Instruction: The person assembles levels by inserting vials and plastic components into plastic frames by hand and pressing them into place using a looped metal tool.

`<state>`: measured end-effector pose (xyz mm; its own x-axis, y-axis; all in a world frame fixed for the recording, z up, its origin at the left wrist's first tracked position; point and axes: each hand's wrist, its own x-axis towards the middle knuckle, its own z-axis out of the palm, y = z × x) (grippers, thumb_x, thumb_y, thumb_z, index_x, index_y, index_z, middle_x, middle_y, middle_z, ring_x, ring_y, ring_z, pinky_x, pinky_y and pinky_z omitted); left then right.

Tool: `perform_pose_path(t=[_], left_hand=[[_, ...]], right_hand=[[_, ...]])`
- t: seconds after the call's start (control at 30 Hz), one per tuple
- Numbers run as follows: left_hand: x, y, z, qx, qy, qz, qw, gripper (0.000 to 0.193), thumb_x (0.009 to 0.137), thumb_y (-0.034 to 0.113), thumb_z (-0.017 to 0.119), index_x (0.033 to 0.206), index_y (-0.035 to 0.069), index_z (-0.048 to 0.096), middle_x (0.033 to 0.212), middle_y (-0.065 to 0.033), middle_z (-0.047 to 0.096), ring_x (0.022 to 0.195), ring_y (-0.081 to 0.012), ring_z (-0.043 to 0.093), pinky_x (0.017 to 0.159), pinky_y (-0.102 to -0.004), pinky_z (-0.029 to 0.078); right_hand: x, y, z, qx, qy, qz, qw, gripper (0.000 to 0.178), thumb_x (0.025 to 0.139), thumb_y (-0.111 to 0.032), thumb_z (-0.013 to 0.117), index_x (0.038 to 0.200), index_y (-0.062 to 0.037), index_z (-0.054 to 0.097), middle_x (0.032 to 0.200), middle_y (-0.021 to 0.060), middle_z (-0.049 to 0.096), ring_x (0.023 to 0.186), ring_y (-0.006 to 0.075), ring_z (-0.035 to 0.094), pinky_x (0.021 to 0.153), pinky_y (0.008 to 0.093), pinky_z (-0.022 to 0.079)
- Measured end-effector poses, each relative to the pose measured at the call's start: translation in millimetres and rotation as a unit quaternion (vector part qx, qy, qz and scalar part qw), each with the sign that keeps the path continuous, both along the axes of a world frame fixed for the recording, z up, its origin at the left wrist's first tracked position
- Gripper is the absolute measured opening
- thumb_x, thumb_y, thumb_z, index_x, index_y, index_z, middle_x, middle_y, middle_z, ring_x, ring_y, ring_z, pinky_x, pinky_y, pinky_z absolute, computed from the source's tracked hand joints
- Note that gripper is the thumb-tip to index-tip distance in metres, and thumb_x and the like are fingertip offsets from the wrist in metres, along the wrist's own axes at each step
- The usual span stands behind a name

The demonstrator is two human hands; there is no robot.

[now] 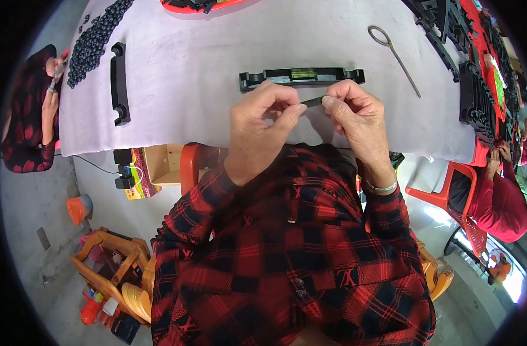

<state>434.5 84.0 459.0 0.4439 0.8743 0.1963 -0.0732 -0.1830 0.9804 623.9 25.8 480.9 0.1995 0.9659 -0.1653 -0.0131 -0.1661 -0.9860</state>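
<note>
Between my two hands a short, thin black strip [312,102] is stretched level above the table's near edge. My left hand [264,118] pinches its left end between thumb and forefinger. At the other end, the thumb and fingertips of my right hand [356,112] close on it. Just beyond my fingers lies a long black plastic spirit level body [275,76] with raised ends. A yellow-green vial [303,73] sits at its middle. My left fingertips overlap the body's near side in the picture; whether they touch it I cannot tell.
The table has a pale cloth [188,86]. On its left lie another black level body [119,86] and a heap of small black round parts [96,43]. A looped metal rod [399,55] and stacked black bodies [477,104] are rightward. Other people sit at both sides.
</note>
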Motion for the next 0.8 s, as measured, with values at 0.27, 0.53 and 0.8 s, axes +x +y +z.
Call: perform_pose_path(t=[0.27,0.53,0.8], left_hand=[[1,34,7,0.352,0.22,0.113,0.903,0.054,0.068,0.009,0.085,0.119,0.005,0.067,0.101,-0.0113,0.064,0.084,-0.0275,0.061,0.082,-0.038,0.048],[11,45,-19,0.334,0.275,0.075,0.898,0.037,0.069,0.015,0.083,0.103,0.007,0.071,0.087,-0.006,0.063,0.083,-0.0278,0.061,0.077,-0.0383,0.044],[12,45,-21,0.297,0.269,0.073,0.913,0.038,0.07,0.017,0.084,0.105,0.008,0.072,0.089,-0.0064,0.063,0.084,-0.0295,0.063,0.078,-0.0397,0.047]], right_hand=[[16,17,1,-0.024,-0.016,-0.075,0.997,0.009,0.092,-0.011,0.068,0.087,-0.0036,0.069,0.072,-0.0051,0.059,0.058,0.0015,0.046,0.052,0.0195,0.036],[4,42,-4,-0.068,-0.139,-0.093,0.984,0.015,0.089,-0.014,0.07,0.085,0.0,0.074,0.058,-0.0016,0.059,0.05,0.0037,0.05,0.044,0.0228,0.038],[12,50,-11,-0.054,-0.205,-0.065,0.975,0.017,0.087,-0.016,0.07,0.083,0.0,0.074,0.059,-0.0011,0.061,0.052,0.0049,0.052,0.047,0.0249,0.042]])
